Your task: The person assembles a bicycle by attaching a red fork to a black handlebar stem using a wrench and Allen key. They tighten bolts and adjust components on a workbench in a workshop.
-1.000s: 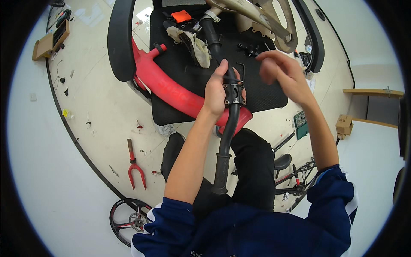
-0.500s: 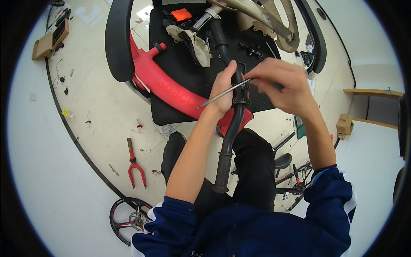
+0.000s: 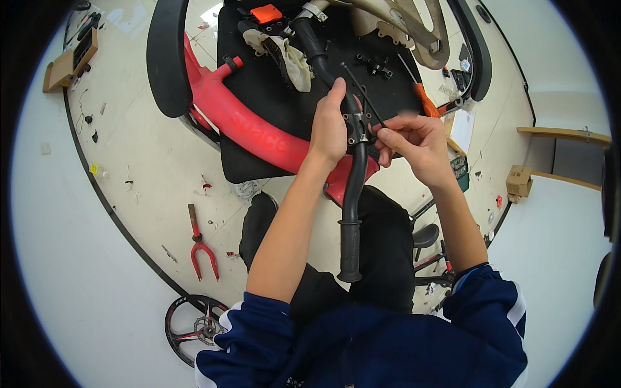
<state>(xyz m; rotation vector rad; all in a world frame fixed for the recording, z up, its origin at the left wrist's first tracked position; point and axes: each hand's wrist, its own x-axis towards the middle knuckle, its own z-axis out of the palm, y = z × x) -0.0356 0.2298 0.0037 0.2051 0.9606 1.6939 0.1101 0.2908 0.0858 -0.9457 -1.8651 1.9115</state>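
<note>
Handlebar (image 3: 350, 187) reaches across the front edge of the chair seat (image 3: 396, 97), its clamp (image 3: 357, 130) inward of that edge; the left hand (image 3: 330, 126) wraps the bar, and the right hand (image 3: 417, 145) pinches a thin hex key (image 3: 354, 81) in its fingertips. Should the left hold slacken, the bar could roll and the key slip. Leftward, a red bicycle frame (image 3: 252, 132) crowds the front edge; swinging room looks wider rightward, short of the orange-handled screwdriver (image 3: 425, 100) at the right edge.

Bright light, glare on floor (image 3: 155, 171), bent edges, black corners
</note>
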